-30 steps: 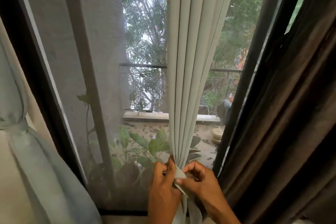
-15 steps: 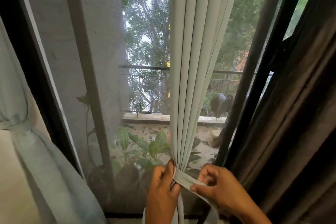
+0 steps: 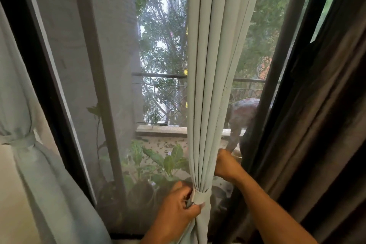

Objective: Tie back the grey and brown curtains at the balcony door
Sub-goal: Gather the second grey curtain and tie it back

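No text, label, brand, number or sign can be read anywhere in this view

place: home, room at a balcony door | evidence: grey curtain (image 3: 210,85) and brown curtain (image 3: 320,125) on a screened sliding door (image 3: 83,85); balcony railing (image 3: 158,75), potted plants (image 3: 168,162), trees beyond
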